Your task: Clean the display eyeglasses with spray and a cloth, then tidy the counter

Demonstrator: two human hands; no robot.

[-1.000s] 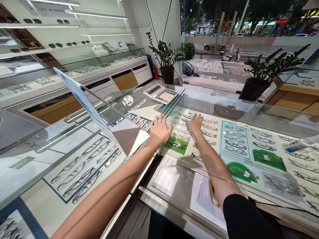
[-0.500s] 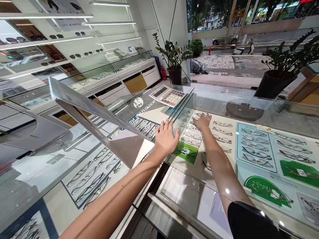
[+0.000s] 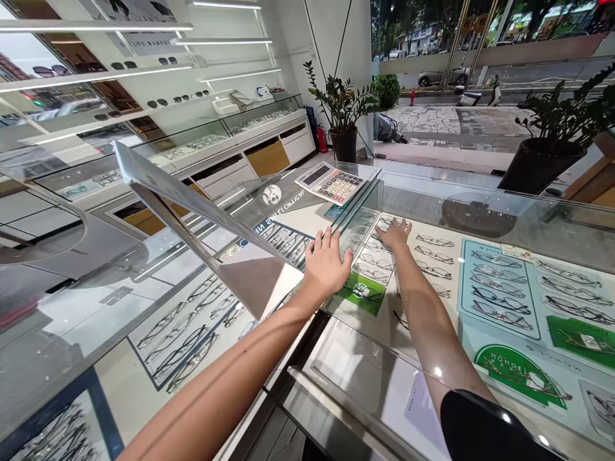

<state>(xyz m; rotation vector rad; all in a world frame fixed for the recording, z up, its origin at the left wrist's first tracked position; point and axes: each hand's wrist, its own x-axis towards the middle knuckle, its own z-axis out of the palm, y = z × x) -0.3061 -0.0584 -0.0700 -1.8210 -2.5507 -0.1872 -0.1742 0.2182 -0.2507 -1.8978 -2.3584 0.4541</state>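
My left hand lies flat on the top of the glass counter, fingers apart and holding nothing. My right arm reaches inside the display case. My right hand rests with spread fingers on a white tray of eyeglass frames near the case's far left corner. Just beside my left hand, a green logo card lies under the glass.
A calculator sits on the counter's far corner. A tilted acrylic sign stand stands left of my left hand. A light-blue tray of frames lies to the right. Potted plants stand by the window, and wall shelves hold glasses.
My right hand has slid a little farther into the case over the frames. My left hand has stayed flat on the glass. The view has shifted slightly.
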